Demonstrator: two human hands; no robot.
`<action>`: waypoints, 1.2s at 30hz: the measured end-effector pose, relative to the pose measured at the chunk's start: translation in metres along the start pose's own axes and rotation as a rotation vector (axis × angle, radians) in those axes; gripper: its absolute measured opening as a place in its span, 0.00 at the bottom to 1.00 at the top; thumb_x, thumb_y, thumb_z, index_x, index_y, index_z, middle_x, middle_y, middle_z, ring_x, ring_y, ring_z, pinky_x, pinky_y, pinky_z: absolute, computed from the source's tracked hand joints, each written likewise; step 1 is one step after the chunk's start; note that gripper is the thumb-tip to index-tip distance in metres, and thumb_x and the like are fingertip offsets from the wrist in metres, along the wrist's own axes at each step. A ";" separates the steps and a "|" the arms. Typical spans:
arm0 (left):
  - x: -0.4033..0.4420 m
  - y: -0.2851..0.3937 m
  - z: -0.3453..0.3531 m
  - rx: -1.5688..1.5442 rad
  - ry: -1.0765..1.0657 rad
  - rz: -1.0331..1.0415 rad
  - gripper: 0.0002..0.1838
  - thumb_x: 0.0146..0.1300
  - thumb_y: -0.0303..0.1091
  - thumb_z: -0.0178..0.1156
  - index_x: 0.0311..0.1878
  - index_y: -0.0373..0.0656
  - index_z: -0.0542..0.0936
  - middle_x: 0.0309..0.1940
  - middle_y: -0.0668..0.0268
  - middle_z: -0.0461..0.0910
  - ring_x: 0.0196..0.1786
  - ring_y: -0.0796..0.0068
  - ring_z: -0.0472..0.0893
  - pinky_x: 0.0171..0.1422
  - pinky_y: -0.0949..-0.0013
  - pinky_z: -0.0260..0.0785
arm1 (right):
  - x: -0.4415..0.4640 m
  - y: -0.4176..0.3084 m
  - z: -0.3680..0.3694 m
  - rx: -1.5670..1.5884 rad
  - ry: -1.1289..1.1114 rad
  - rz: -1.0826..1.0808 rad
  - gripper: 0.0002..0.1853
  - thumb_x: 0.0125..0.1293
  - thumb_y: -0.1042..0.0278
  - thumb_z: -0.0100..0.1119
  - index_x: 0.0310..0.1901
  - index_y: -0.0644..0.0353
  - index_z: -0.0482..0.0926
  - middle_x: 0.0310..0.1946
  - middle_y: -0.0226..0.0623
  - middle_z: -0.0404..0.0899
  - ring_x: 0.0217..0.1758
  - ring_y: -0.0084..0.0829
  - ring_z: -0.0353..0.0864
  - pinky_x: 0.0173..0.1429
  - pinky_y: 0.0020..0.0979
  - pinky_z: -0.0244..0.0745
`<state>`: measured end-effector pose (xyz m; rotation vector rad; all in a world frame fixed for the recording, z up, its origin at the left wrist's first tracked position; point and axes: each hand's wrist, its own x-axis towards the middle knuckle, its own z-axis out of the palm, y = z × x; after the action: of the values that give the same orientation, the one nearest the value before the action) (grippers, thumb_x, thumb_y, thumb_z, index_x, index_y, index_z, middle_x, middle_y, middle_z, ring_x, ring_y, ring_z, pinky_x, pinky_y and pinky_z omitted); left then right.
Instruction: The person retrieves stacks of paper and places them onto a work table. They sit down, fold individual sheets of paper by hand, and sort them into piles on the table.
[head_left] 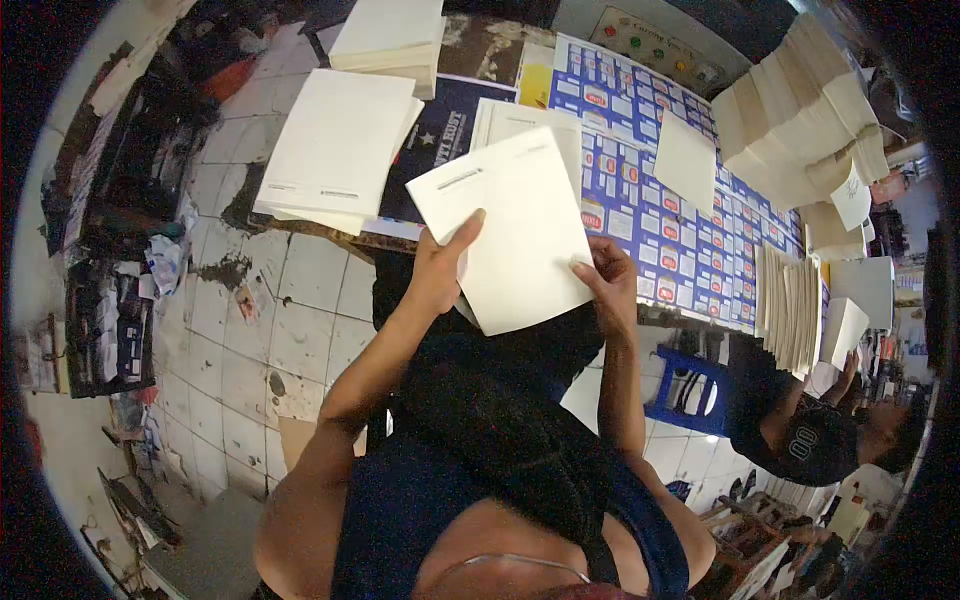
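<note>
The person at the worktop [480,48] had a sheet of white paper [515,240] up in both hands, tilted and raised just above the lap, at the near edge of the worktop. I took that paper as the centre of the dial, with twelve at the far side. The left hand [445,265], at eight o'clock, had its grip closed on the edge, thumb flat on top. The right hand [612,280], at four o'clock, was pinching the opposite edge between thumb and bent fingers. Small print ran along the paper's upper end; I couldn't make it out, nor tell whether there was more than one layer.

Just beyond, between twelve and one, lay more pale sheets [530,115], partly covered by the paper. A fanned pile [335,150] sat at ten o'clock, close to a thicker stack [385,45] at eleven. Towards two o'clock a loose blank sheet [688,165] rested on a blue printed sheet [655,250] with red labels, and further out the same way rose a tall, leaning heap [790,110]. Between three and four stood a row of papers [785,305]. At four o'clock, down on the tiled floor [235,340], was a blue stool [685,390]; past it sat a co-worker [810,435] in a dark shirt.
</note>
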<state>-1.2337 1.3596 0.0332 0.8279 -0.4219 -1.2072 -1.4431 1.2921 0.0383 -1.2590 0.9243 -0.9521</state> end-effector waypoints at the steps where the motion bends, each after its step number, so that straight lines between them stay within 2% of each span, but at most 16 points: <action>1: -0.001 -0.006 -0.002 0.071 -0.004 -0.036 0.20 0.65 0.32 0.59 0.57 0.31 0.73 0.52 0.57 0.78 0.51 0.72 0.79 0.52 0.68 0.73 | 0.000 0.005 -0.003 -0.071 0.011 -0.010 0.13 0.54 0.70 0.71 0.38 0.64 0.77 0.27 0.30 0.79 0.32 0.20 0.78 0.38 0.24 0.74; 3: -0.003 -0.014 -0.004 0.215 -0.015 -0.103 0.19 0.65 0.32 0.60 0.56 0.31 0.74 0.50 0.57 0.79 0.48 0.72 0.80 0.51 0.69 0.74 | 0.001 0.015 -0.008 -0.210 0.027 -0.034 0.13 0.53 0.70 0.72 0.35 0.63 0.77 0.25 0.28 0.78 0.28 0.18 0.77 0.35 0.22 0.72; 4: -0.003 -0.018 -0.004 0.206 0.017 -0.121 0.19 0.65 0.32 0.60 0.55 0.31 0.75 0.48 0.58 0.80 0.46 0.72 0.81 0.49 0.70 0.75 | 0.000 0.020 -0.004 -0.232 0.103 -0.015 0.12 0.54 0.68 0.72 0.31 0.62 0.76 0.22 0.24 0.75 0.25 0.15 0.71 0.31 0.19 0.67; 10: -0.009 -0.018 -0.027 -0.222 -0.062 -0.224 0.19 0.70 0.37 0.53 0.58 0.33 0.72 0.50 0.58 0.79 0.51 0.71 0.80 0.55 0.68 0.75 | 0.006 0.041 -0.006 -0.136 0.230 0.025 0.11 0.59 0.65 0.69 0.27 0.62 0.79 0.20 0.22 0.73 0.22 0.13 0.62 0.28 0.17 0.56; 13: -0.013 -0.017 -0.025 -0.394 -0.106 -0.240 0.22 0.72 0.40 0.48 0.61 0.34 0.68 0.53 0.60 0.77 0.54 0.71 0.78 0.59 0.67 0.73 | 0.008 0.042 -0.005 -0.101 0.212 0.080 0.11 0.64 0.67 0.63 0.25 0.61 0.77 0.21 0.24 0.76 0.24 0.13 0.68 0.29 0.17 0.63; 16: -0.014 -0.020 -0.024 -0.422 -0.157 -0.231 0.24 0.73 0.43 0.46 0.65 0.36 0.64 0.57 0.60 0.74 0.58 0.71 0.75 0.63 0.65 0.69 | 0.008 0.044 0.001 0.070 0.159 0.111 0.11 0.64 0.63 0.63 0.29 0.62 0.80 0.24 0.26 0.78 0.25 0.15 0.70 0.31 0.19 0.66; 20: -0.016 -0.026 -0.023 -0.593 -0.266 -0.283 0.25 0.73 0.45 0.44 0.67 0.42 0.62 0.61 0.59 0.71 0.62 0.68 0.72 0.66 0.61 0.67 | 0.006 0.046 0.013 0.384 0.016 0.274 0.11 0.68 0.63 0.58 0.36 0.63 0.77 0.30 0.32 0.81 0.30 0.20 0.78 0.38 0.24 0.75; 25: -0.016 -0.024 -0.014 -0.643 -0.235 -0.289 0.25 0.73 0.47 0.43 0.68 0.45 0.62 0.62 0.58 0.70 0.62 0.64 0.72 0.66 0.57 0.67 | 0.007 0.055 0.020 0.492 0.020 0.322 0.09 0.69 0.65 0.55 0.38 0.62 0.76 0.33 0.33 0.82 0.32 0.21 0.80 0.39 0.25 0.78; 30: -0.014 -0.028 -0.023 -0.715 -0.386 -0.280 0.25 0.73 0.44 0.43 0.69 0.44 0.60 0.62 0.59 0.70 0.65 0.68 0.70 0.68 0.61 0.64 | 0.007 0.054 0.020 0.510 -0.031 0.294 0.08 0.70 0.65 0.54 0.37 0.62 0.75 0.33 0.33 0.82 0.32 0.22 0.80 0.39 0.26 0.78; 31: -0.014 -0.027 -0.024 -0.724 -0.404 -0.280 0.25 0.73 0.44 0.43 0.69 0.44 0.60 0.61 0.59 0.71 0.65 0.68 0.70 0.68 0.61 0.64 | 0.008 0.059 0.016 0.514 -0.069 0.274 0.09 0.71 0.65 0.52 0.42 0.63 0.75 0.37 0.34 0.82 0.37 0.23 0.81 0.42 0.27 0.79; 33: -0.016 -0.022 -0.018 -0.699 -0.319 -0.271 0.24 0.74 0.44 0.43 0.67 0.43 0.63 0.60 0.58 0.71 0.62 0.68 0.72 0.66 0.62 0.66 | 0.010 0.060 0.014 0.522 -0.145 0.234 0.15 0.72 0.64 0.48 0.53 0.65 0.74 0.46 0.37 0.81 0.46 0.27 0.82 0.49 0.29 0.80; 34: -0.017 -0.020 -0.016 -0.686 -0.276 -0.267 0.24 0.74 0.45 0.43 0.67 0.43 0.65 0.59 0.57 0.72 0.61 0.68 0.73 0.65 0.63 0.67 | 0.011 0.060 0.014 0.493 -0.047 0.229 0.11 0.71 0.65 0.52 0.47 0.64 0.75 0.41 0.35 0.81 0.41 0.25 0.81 0.45 0.28 0.79; 36: -0.007 -0.031 -0.032 -0.156 -0.016 -0.193 0.21 0.72 0.42 0.49 0.63 0.41 0.69 0.56 0.58 0.74 0.55 0.71 0.76 0.59 0.66 0.70 | 0.013 0.040 0.028 0.435 0.147 0.219 0.07 0.67 0.67 0.58 0.35 0.61 0.76 0.31 0.32 0.81 0.32 0.20 0.79 0.38 0.26 0.77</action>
<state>-1.2335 1.3729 -0.0100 0.7364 -0.2608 -1.4078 -1.4099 1.2922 0.0005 -0.7136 0.8879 -1.0132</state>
